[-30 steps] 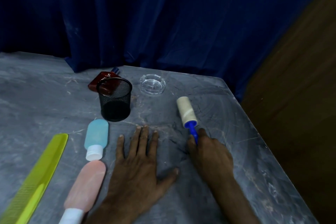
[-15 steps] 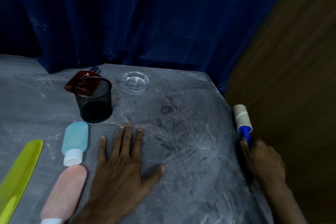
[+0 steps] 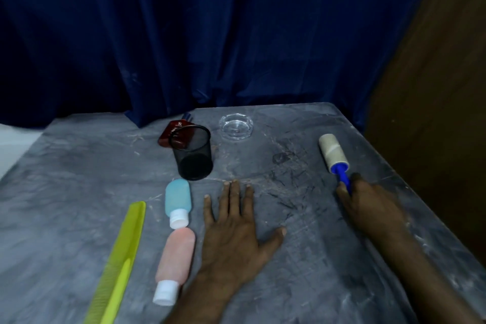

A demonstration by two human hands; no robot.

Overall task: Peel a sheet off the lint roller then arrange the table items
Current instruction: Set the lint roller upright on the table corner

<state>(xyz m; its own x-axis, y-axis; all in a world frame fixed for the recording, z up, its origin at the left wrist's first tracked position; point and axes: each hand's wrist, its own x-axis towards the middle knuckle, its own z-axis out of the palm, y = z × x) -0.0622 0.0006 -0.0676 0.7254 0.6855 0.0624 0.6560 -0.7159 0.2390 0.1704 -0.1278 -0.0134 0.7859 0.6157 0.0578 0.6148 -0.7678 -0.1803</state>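
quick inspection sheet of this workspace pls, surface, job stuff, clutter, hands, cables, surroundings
surface: grey marbled table, scuffed and scratched
job's things: lint roller lying near the right edge, blue handle toward the person; no peeled sheet seen
clutter: black mesh cup upright, red-brown object behind it, glass ashtray, blue bottle and pink bottle lying down, yellow-green comb
hands: left hand flat on the table, open; right hand closed on the roller's handle
cables: nothing seen
surroundings: dark blue curtain behind, brown panel at right
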